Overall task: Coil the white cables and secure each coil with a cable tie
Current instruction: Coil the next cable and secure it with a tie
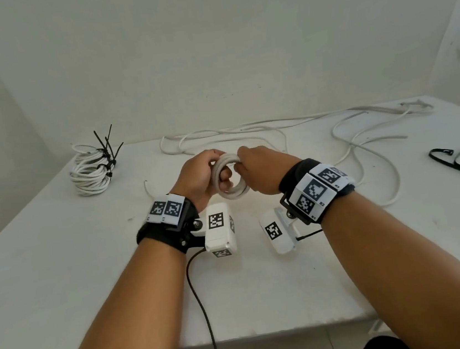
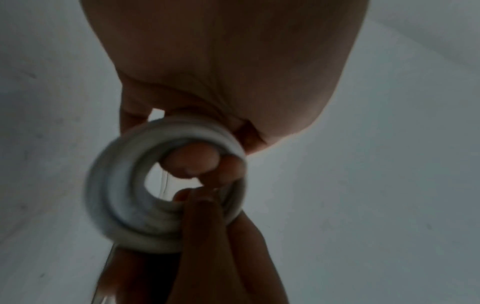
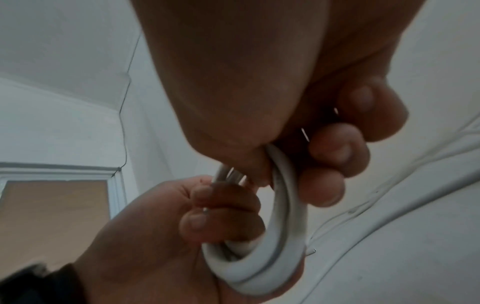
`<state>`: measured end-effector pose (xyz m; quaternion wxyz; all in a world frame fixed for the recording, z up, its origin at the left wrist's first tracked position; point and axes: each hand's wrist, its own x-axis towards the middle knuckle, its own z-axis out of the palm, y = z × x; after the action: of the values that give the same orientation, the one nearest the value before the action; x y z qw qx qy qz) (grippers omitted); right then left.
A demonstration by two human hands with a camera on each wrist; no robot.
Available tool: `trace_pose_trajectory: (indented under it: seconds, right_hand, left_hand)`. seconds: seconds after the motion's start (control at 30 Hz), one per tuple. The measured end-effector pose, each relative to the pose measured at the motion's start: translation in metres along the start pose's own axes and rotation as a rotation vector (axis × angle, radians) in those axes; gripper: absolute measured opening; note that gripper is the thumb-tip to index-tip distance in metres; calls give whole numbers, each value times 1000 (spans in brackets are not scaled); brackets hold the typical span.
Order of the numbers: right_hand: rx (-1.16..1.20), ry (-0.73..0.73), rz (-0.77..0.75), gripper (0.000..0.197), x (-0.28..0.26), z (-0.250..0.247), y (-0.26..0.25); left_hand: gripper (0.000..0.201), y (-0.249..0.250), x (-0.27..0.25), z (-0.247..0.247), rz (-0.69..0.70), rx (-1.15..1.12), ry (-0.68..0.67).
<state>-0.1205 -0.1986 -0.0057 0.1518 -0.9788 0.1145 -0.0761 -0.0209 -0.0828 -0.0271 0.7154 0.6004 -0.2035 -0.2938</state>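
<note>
A small coil of white cable point(image 1: 224, 175) is held above the white table point(image 1: 59, 253) between both hands. My left hand point(image 1: 202, 174) grips the coil's left side, with fingers curled through its centre. My right hand point(image 1: 254, 168) grips the right side from above. In the left wrist view the coil point(image 2: 116, 197) shows as a tight ring of several turns with fingertips point(image 2: 192, 162) poking through it. The right wrist view shows the coil point(image 3: 285, 236) wrapped by the fingers point(image 3: 335, 152) of both hands. No cable tie is on this coil.
A stack of tied white coils point(image 1: 92, 171) with black tie tails stands at the table's far left. Loose white cables point(image 1: 348, 136) sprawl across the back and right. Black cable ties point(image 1: 459, 160) lie at the right edge. A short cable end point(image 1: 147, 189) lies left of my hands.
</note>
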Motion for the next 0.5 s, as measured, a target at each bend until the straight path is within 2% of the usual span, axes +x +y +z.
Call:
trace_pose_trajectory:
  seconds: [0.07, 0.13, 0.2, 0.27, 0.37, 0.5]
  right_hand:
    - [-77, -39, 8, 19, -2, -1, -2]
    - [-92, -33, 8, 23, -4, -3, -5]
    - [-23, 40, 15, 25, -8, -6, -5]
    - [67, 131, 41, 22, -13, -10, -2]
    - [70, 132, 58, 23, -26, -15, 5]
    - [-168, 62, 19, 27, -45, -27, 23]
  left_hand:
    - [27, -2, -4, 4, -28, 81, -39]
    - [29, -5, -5, 13, 84, 184, 20]
    - [18, -4, -8, 23, 191, 144, 86]
    - [14, -1, -8, 31, 229, 38, 90]
    - [16, -3, -9, 45, 212, -50, 48]
    - [17, -6, -16, 74, 165, 36, -94]
